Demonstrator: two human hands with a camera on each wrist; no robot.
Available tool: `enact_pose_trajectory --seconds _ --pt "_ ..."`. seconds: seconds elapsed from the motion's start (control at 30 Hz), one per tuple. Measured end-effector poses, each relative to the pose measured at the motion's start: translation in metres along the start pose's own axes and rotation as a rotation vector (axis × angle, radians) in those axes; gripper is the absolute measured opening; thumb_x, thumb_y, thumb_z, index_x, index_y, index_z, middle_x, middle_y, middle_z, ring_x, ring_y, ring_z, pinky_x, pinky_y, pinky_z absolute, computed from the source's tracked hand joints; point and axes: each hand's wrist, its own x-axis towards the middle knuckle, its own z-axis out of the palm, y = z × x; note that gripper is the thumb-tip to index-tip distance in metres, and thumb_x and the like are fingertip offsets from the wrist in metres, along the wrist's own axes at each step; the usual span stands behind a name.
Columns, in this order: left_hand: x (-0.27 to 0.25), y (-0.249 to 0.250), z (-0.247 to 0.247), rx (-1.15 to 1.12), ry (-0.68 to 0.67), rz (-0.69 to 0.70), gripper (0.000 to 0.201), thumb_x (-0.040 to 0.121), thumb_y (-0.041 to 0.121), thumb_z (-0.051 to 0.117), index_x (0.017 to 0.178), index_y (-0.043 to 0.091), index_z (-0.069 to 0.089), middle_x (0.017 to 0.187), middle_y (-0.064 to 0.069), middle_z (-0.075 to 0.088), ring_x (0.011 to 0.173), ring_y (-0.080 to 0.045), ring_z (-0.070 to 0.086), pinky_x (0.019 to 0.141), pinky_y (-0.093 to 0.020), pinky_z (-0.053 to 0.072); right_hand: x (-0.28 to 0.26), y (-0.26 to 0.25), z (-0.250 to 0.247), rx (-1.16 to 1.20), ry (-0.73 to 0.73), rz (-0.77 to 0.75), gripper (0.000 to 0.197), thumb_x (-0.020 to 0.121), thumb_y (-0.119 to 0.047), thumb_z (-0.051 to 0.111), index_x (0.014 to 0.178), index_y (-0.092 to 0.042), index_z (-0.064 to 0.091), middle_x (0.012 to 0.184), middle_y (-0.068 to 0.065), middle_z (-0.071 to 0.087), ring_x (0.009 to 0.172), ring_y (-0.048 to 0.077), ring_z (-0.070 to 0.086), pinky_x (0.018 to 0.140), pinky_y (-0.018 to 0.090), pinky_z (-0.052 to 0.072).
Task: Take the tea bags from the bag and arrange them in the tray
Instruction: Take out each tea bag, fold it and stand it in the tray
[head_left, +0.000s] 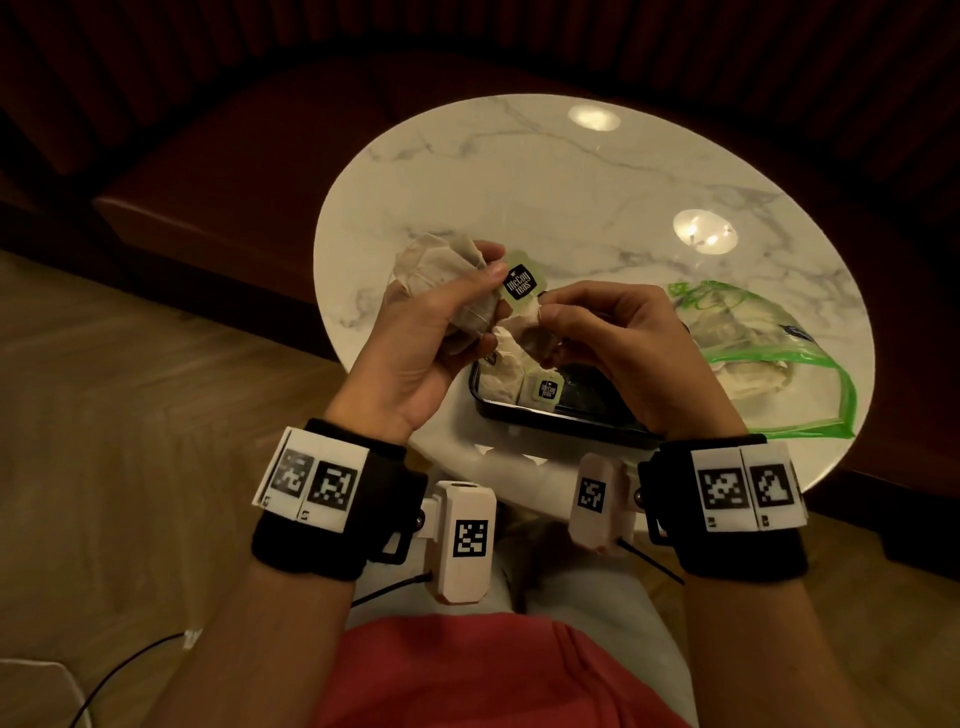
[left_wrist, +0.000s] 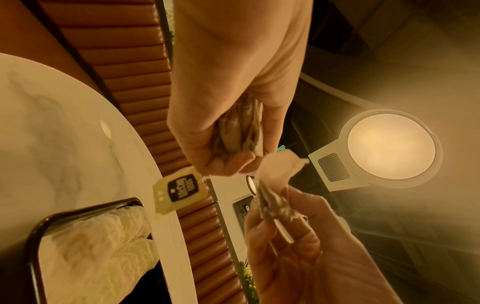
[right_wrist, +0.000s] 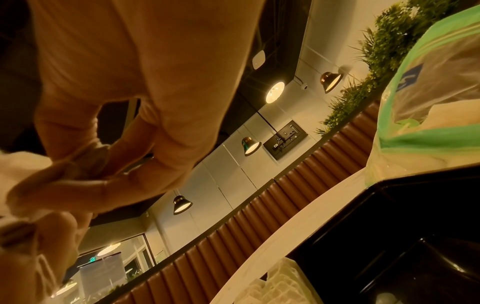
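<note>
— What have you got in your hands?

— My left hand (head_left: 431, 332) is curled round a bunch of tea bags (head_left: 441, 265), soft, pale, crumpled paper pouches with thin strings wound about them. A pale green tag (head_left: 521, 283) with a black label sticks out beside my thumb. My right hand (head_left: 618, 338) pinches another tea bag (head_left: 524, 325) between thumb and fingertips — its paper is wrinkled and twisted where I hold it. Both hands are up above the near edge of the table (head_left: 519, 171), almost touching.

— And the tray?

— The tray (head_left: 561, 421) is black and glossy with rounded corners, lying on the white marble top right under my hands. At its left end lie a few tea bags (head_left: 501, 376), side by side, with a second green tag (head_left: 546, 388) resting on them. From the left wrist view their paper looks quilted, with fine creases.

— Where is the bag?

— The bag (head_left: 769, 358) is clear plastic with green edges and lies flat on the table just to the right of the tray. More pale tea bags show through it.
</note>
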Motion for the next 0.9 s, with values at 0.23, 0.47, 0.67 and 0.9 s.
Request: enact_pose_trajectory --seconds 0.23,0.47,0.67,0.9 --pt "-0.0015 0.0009 -0.0013 -0.003 -0.032 0.026 0.013 0.088 0.011 0.064 0.096 0.021 0.065 0.094 -0.004 0.073 0.091 -0.018 0.069 0.083 -0.039 0.047 -0.0013 -0.0021 0.0003 -0.085 -0.020 0.002 0.007 0.088 -0.005 0.064 0.090 -0.003 0.071 0.080 0.011 0.074 0.073 0.018 0.071 0.070 0.025 0.056" --pt "-0.0029 0.0013 0.0010 -0.001 -0.027 0.003 0.012 0.089 0.010 0.065 0.091 0.022 0.066 0.088 -0.002 0.071 0.075 -0.011 0.066 0.061 -0.024 0.046 -0.0001 -0.0062 0.0017 -0.191 0.071 -0.005 0.016 0.087 0.004 0.060 0.075 -0.005 0.064 0.066 0.003 0.067 0.058 0.007 0.064 0.060 0.019 0.052" --pt "-0.0032 0.0017 0.0039 -0.035 -0.001 -0.023 0.013 0.088 0.010 0.066 0.090 0.022 0.067 0.090 -0.003 0.072 0.083 -0.015 0.067 0.064 -0.024 0.047 0.0003 -0.0056 0.0027 -0.326 0.079 -0.057 0.007 0.083 -0.004 0.070 0.081 -0.010 0.071 0.071 0.005 0.072 0.066 0.016 0.070 0.064 0.022 0.055" --pt "-0.0038 0.0056 0.0019 -0.015 0.027 -0.044 0.012 0.088 0.011 0.067 0.091 0.023 0.067 0.083 0.000 0.072 0.070 -0.009 0.065 0.055 -0.018 0.048 0.0021 -0.0039 0.0030 -0.355 0.106 -0.101 0.017 0.084 -0.004 0.070 0.084 -0.021 0.072 0.075 0.001 0.072 0.067 0.018 0.070 0.067 0.026 0.057"
